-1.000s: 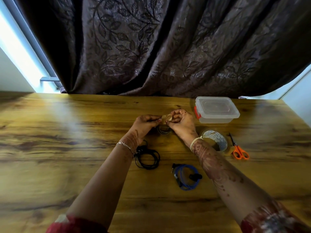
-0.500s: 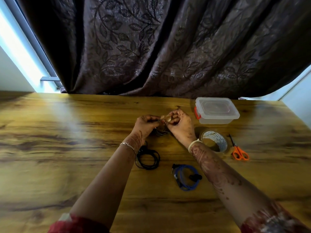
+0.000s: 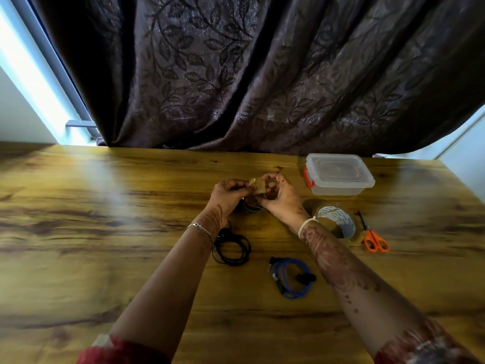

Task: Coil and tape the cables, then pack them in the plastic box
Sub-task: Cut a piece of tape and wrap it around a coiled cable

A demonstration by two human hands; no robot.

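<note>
My left hand (image 3: 227,197) and my right hand (image 3: 280,197) meet above the middle of the wooden table (image 3: 105,232). Between their fingertips they pinch a brown piece of tape (image 3: 258,185). Below it hangs a small dark coiled cable (image 3: 250,207), partly hidden by both hands. A coiled black cable (image 3: 232,249) lies by my left wrist. A coiled blue cable (image 3: 290,278) lies nearer me. The clear plastic box (image 3: 338,174) with a red clip and its lid on stands at the back right.
A roll of brown tape (image 3: 337,222) lies beside my right wrist, with orange-handled scissors (image 3: 374,239) to its right. A dark patterned curtain (image 3: 249,74) hangs behind the table's far edge.
Both hands have kept working at the tape on the small coil, shifting only slightly. The tape piece now shows wider between the fingertips.
</note>
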